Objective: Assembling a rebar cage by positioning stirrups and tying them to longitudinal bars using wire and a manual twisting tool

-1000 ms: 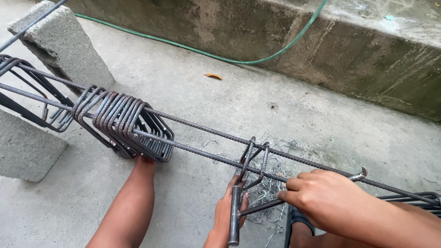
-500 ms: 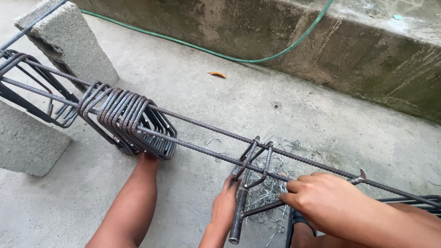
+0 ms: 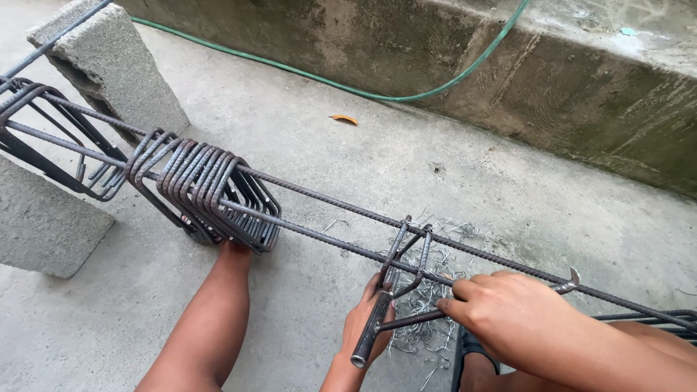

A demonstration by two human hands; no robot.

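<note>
Your right hand is clenched over the nearer long rebar, fingers curled round what looks like a hooked tying tool; only its bent tip shows past your knuckles, so the tool itself is partly a guess. Your left hand sits just left of and below that grip, wrapped around a short metal pipe handle that slants down from the bars. Right above the pipe, two stirrups hang on the long bars, close together, just left of your right fingers. A thin rod runs from the pipe toward your right hand.

Well left of the grip, a tight bundle of stirrups is threaded on the same bars, and your knee or leg rises under it. Farther left, the bars rest on concrete blocks. Under your hands, a scatter of cut tie wire lies on the concrete floor. Beyond the bars, a green hose trails along the base of a low concrete wall, with a dry leaf near it.
</note>
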